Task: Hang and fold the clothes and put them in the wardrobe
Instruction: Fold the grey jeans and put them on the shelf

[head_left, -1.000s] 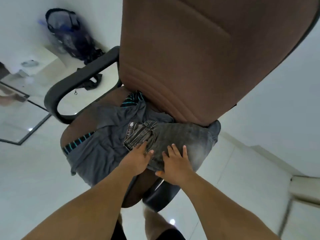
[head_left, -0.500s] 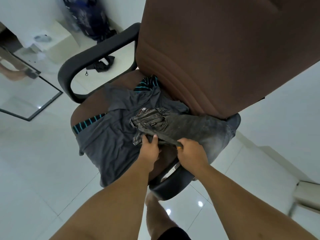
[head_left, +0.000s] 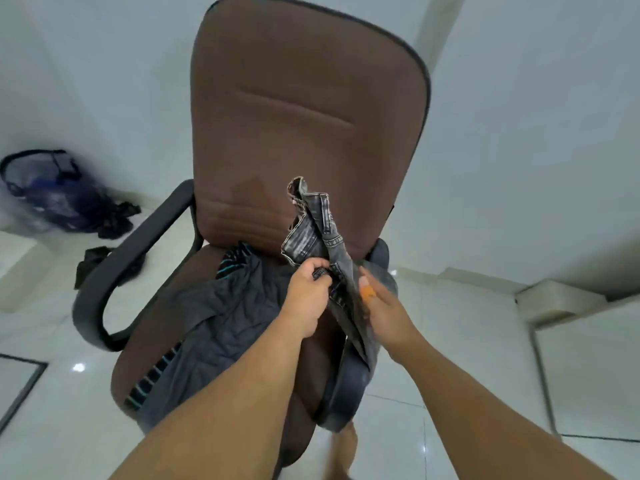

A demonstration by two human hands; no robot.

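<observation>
Both hands grasp the grey jeans (waistband at twelve o'clock above them), left hand clenching denim, right hand gripping the leg, over the brown chair.

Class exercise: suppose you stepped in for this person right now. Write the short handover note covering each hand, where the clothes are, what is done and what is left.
Left hand: grips the grey jeans at the waistband.
Right hand: holds the same jeans from the other side.
Jeans: lifted off the brown chair, lower part draped by the right armrest.
Dark grey garment with teal stripes: lying crumpled on the seat.
Done: nothing folded or hung.
Left: fold or hang both, put them in the wardrobe, which is out of view.
</observation>
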